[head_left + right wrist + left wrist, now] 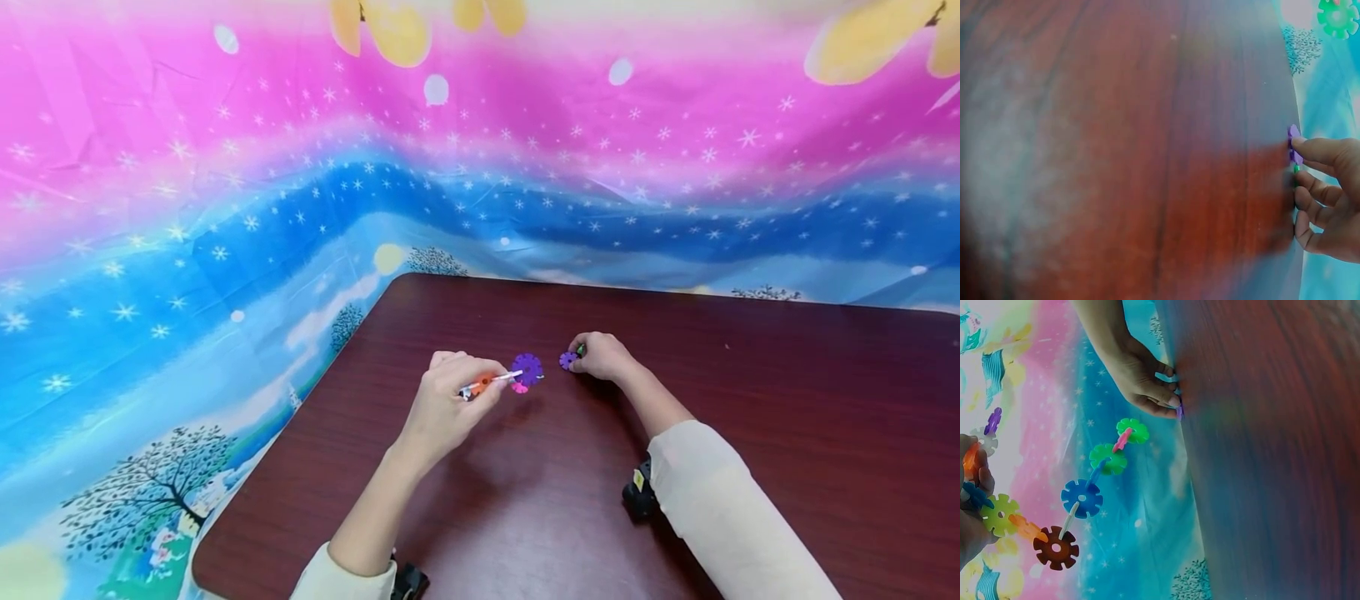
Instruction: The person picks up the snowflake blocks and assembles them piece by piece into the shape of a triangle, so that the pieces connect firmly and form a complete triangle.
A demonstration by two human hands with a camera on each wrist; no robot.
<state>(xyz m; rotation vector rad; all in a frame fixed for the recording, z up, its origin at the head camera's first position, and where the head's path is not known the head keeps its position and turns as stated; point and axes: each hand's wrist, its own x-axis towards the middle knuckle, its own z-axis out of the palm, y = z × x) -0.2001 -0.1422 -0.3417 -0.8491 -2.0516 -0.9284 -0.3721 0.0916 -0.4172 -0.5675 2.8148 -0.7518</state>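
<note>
My left hand [442, 408] grips a chain of interlocking notched plastic discs, raised over the table. In the left wrist view the chain hangs out from the fingers, with a yellow-green disc [992, 515], a brown disc [1044, 553], a blue disc [1072, 495] and green ones further along. A larger-looking purple disc [527, 362] shows beyond my left fingertips in the head view. To the right, my right hand [609, 358] pinches another purple disc [566, 361] close over the tabletop. Beside that disc, a small green piece [1296, 169] shows at the right fingers.
The dark red-brown table [787, 417] has a rounded corner at the far left. Behind it and along its left side hangs a printed cloth [285, 233] with snowflakes and trees. A black wrist camera [640, 492] sits under the right sleeve.
</note>
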